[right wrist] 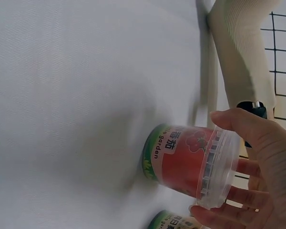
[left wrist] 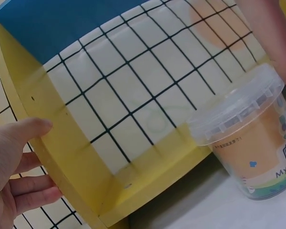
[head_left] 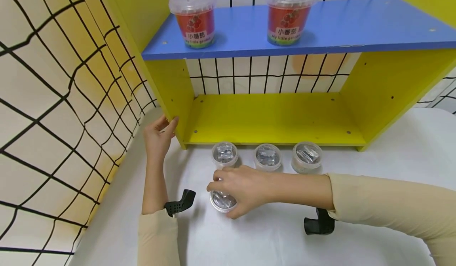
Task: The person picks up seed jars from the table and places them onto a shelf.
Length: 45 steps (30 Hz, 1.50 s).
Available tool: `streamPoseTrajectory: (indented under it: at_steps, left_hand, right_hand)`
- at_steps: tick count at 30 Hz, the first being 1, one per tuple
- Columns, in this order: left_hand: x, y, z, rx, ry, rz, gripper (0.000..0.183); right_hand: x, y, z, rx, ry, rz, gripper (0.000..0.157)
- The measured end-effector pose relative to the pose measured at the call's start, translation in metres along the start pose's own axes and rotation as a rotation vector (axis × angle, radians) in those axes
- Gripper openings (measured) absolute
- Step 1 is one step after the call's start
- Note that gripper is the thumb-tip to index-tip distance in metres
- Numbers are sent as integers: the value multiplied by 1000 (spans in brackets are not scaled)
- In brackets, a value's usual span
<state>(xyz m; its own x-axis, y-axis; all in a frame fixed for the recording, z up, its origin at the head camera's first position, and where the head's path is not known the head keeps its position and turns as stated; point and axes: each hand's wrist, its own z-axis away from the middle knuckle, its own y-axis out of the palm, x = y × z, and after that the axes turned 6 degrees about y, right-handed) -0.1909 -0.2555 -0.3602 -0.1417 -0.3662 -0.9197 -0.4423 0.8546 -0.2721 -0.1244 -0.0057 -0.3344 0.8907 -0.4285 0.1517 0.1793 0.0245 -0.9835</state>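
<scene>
My left hand (head_left: 158, 135) holds the front edge of the shelf's yellow left side panel (left wrist: 62, 162), thumb on the inner face and fingers outside. My right hand (head_left: 246, 187) grips a clear-lidded plastic cup (right wrist: 186, 157) with a red tomato label, its fingers spread around the lid. That cup is upright in front of the shelf; in the head view the hand covers part of its lid (head_left: 221, 200). Behind it, along the shelf's bottom front edge, stand a left cup (head_left: 225, 153), a middle cup (head_left: 267, 156) and a right cup (head_left: 307, 155), all lidded, with silvery packets under the lids.
The blue upper board (head_left: 242, 28) bears two red tomato-label cups, one at left (head_left: 196, 26) and one near the middle (head_left: 288, 22). Below it is the yellow bottom board (head_left: 267, 117). Black grid lines cover the white wall (head_left: 46, 80) at left. White cloth (head_left: 278, 234) covers the table.
</scene>
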Motion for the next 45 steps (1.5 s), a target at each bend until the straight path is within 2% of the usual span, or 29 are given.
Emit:
streamPoseTrajectory:
  at_steps: [7, 14, 27, 45]
  left_hand:
    - [0, 2, 2, -25, -3, -35, 41]
    - [-1, 6, 4, -47, 0, -19, 37]
    - [0, 4, 1, -54, 35, -15, 37]
    - [0, 3, 1, -57, 25, -31, 37]
  right_hand:
    - [-2, 5, 4, 19, 16, -83, 58]
    - [-2, 4, 7, 20, 7, -98, 55]
    - [-3, -55, 27, -24, 97, -170, 59]
    - [-9, -98, 61, 39, 182, -270, 60]
